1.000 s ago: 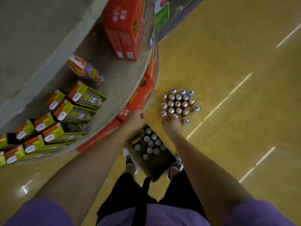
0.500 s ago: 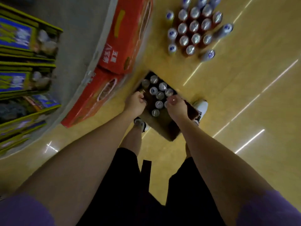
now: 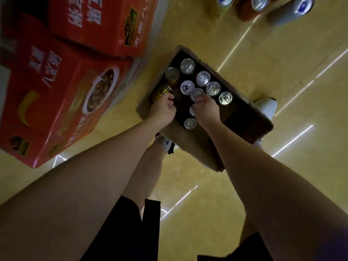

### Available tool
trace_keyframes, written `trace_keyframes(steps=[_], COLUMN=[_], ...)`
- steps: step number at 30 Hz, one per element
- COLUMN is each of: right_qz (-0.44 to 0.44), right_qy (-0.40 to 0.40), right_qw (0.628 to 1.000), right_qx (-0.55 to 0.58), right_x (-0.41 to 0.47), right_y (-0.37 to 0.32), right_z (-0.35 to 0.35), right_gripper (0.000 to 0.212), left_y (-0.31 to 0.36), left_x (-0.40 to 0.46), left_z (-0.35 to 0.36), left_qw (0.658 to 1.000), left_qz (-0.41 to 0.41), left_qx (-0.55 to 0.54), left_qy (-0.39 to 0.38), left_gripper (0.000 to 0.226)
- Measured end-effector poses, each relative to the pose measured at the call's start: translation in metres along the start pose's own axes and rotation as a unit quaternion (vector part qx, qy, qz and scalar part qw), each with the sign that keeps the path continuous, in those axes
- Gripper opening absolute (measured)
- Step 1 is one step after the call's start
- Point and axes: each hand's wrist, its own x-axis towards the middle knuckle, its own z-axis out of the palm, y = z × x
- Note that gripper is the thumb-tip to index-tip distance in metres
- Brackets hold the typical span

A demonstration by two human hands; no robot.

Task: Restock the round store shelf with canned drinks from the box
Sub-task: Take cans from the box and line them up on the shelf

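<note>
A brown cardboard box (image 3: 190, 146) sits on the floor between my feet, holding several upright silver-topped cans (image 3: 203, 78). My left hand (image 3: 163, 111) reaches into the box's left side, its fingers closed around a gold can (image 3: 161, 92) that lies tilted on its side. Further right, my right hand (image 3: 205, 108) is inside the box with its fingertips closing on the top of a standing can (image 3: 196, 93). The round shelf's edge is barely seen at the upper left behind red cartons.
Two red cartons (image 3: 56, 95) lie on the low shelf at the left, close to the box. More cans (image 3: 259, 4) stand on the yellow floor at the top right. My white shoes (image 3: 267, 108) flank the box.
I have bent down from the cans on the floor toward the box. Both hands have dropped into it, the left onto the gold can, the right onto a standing can.
</note>
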Motion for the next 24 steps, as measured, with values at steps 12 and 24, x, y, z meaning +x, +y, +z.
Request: trace_keyframes(steps=[12,24], right_qz=[-0.094,-0.133], right_qy=[0.073,0.052], right_qw=[0.988,0.947], right_qx=[-0.096,-0.286], right_x=[0.080,0.085], right_y=[0.014,-0.003], right_z=[0.063,0.036], right_gripper=[0.064,0.074], left_y=[-0.024,-0.025], left_x=[0.098,0.085], left_z=[0.034,0.020], left_qw=[0.999,0.999], left_qz=[-0.016,-0.015], left_qx=[-0.033,-0.042], left_qy=[0.002,0.008], left_gripper=[0.043,0.036])
